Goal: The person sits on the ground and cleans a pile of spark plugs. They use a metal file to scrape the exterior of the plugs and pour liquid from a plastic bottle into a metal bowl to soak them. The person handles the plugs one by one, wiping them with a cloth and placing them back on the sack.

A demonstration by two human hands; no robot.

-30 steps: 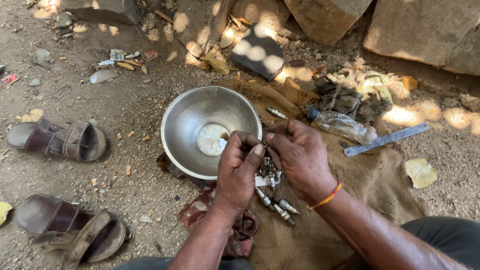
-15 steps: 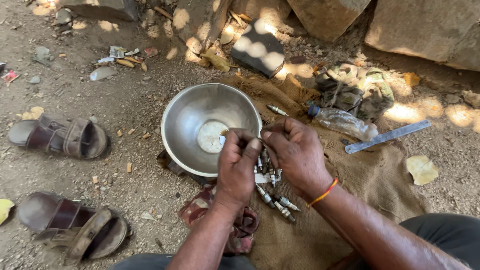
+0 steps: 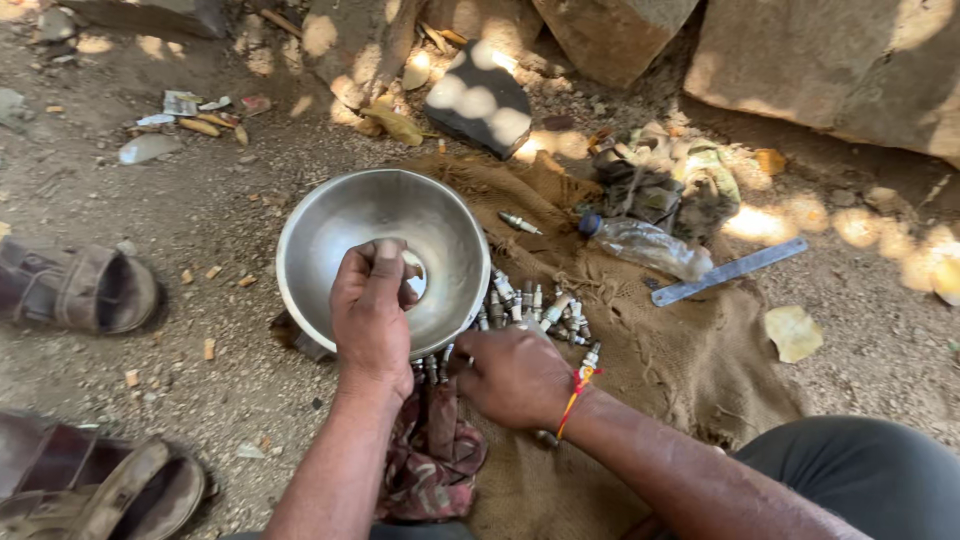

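Head view, dented steel bowl (image 3: 330,225), left hand (image 3: 372,312) gripping rim, right hand (image 3: 515,375) closed over spark plugs (image 3: 540,305).

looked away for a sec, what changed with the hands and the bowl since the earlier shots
Both hands had been together above the spark plugs, working one between them. Now the left hand has moved into the steel bowl, fingers over its near rim, while the right hand has dropped onto the pile of spark plugs on the burlap sack. The bowl, plastic bottle, metal strip and sandals stayed put.
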